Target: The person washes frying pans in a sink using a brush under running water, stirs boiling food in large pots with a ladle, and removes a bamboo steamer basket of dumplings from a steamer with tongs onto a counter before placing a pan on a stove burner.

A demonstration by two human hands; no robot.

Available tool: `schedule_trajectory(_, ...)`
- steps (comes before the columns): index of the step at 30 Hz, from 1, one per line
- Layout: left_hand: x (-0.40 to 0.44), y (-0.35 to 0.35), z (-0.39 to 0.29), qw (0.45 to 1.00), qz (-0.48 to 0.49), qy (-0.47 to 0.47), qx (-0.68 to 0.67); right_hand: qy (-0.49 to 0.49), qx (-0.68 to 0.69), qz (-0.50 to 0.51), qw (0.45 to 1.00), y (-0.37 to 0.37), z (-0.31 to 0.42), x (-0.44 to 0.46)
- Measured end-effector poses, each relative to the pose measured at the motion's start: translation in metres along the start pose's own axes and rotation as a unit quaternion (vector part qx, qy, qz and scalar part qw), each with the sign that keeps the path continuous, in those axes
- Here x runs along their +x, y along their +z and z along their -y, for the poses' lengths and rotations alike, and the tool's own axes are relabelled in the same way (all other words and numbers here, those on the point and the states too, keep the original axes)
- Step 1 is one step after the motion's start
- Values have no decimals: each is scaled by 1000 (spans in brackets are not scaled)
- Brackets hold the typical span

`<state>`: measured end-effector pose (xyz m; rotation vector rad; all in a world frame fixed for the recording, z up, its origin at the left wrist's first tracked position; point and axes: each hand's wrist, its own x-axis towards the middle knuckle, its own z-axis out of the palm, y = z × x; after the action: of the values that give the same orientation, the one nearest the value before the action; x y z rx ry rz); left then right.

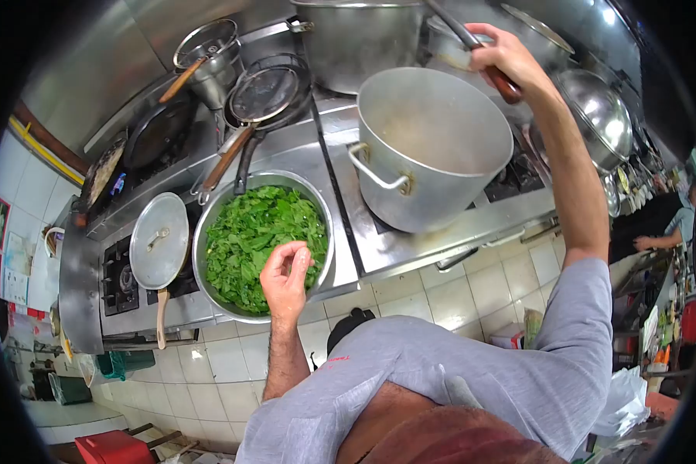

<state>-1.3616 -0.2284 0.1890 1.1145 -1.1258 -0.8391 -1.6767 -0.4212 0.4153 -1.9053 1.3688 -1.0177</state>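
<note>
My right hand [501, 56] is raised at the back right, wrapped round a long utensil [508, 87] with a brown wooden grip and a dark shaft. Its far end runs out of view at the top, so its kind is hidden. Below it stands a large, deep aluminium pot [387, 185], with brownish, hazy contents inside. My left hand [286, 274] hovers over the near side of a wide metal bowl [329, 213] filled with chopped leafy greens [263, 224]. Its fingers are curled against the thumb; what they hold, if anything, I cannot make out.
Left of the bowl, a round lid-like pan [160, 236] lies over a burner. Behind are frying pans [263, 94], a strainer [206, 44] and another big pot [359, 46]. Metal bowls [595, 112] sit at right. A person [665, 224] stands at far right.
</note>
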Motion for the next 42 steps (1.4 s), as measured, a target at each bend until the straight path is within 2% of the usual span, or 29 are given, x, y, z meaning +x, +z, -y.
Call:
schedule_trajectory(4,4,-20,1,999,-42,3,13,14,32,22,999,28,12,64)
schedule_trajectory(7,5,-33,2,998,-67,-1,16,23,36,3,999,44,15,101)
schedule_trajectory(10,6,-42,3,996,-89,3,19,72,72,105,989,48,16,137)
schedule_trajectory(11,6,-45,2,996,-91,5,19,70,72,106,989,49,15,144)
schedule_trajectory(14,7,-49,1,995,-99,6,27,135,236,118,955,51,17,160)
schedule_trajectory(15,8,-49,1,995,-101,4,27,134,236,118,955,50,21,166)
schedule_trajectory(18,8,-48,0,995,-102,5,24,128,443,92,882,47,29,174)
schedule_trajectory(19,8,-48,1,995,-102,9,21,100,490,163,851,42,24,184)
schedule_trajectory(24,4,-45,4,996,-83,14,12,88,610,187,765,29,39,182)
schedule_trajectory(29,-3,-34,1,998,-68,8,9,74,598,160,782,2,61,145)
schedule_trajectory(31,-6,-26,-1,998,-54,14,1,92,600,181,774,-15,69,124)
schedule_trajectory(32,-8,-22,-2,999,-50,12,-1,64,597,150,786,-22,71,110)
schedule_trajectory(35,-14,-9,-4,1000,-30,1,-8,36,606,147,781,-43,75,54)
schedule_trajectory(37,-19,1,-3,1000,-11,3,-11,72,598,157,783,-57,77,13)
schedule_trajectory(39,-24,11,-6,1000,1,-12,-15,86,585,153,792,-66,72,-26)
schedule_trajectory(41,-28,21,-7,1000,23,-10,-15,166,547,114,813,-70,70,-65)
schedule_trajectory(42,-30,24,-6,999,30,-11,-12,111,511,128,843,-75,50,-80)
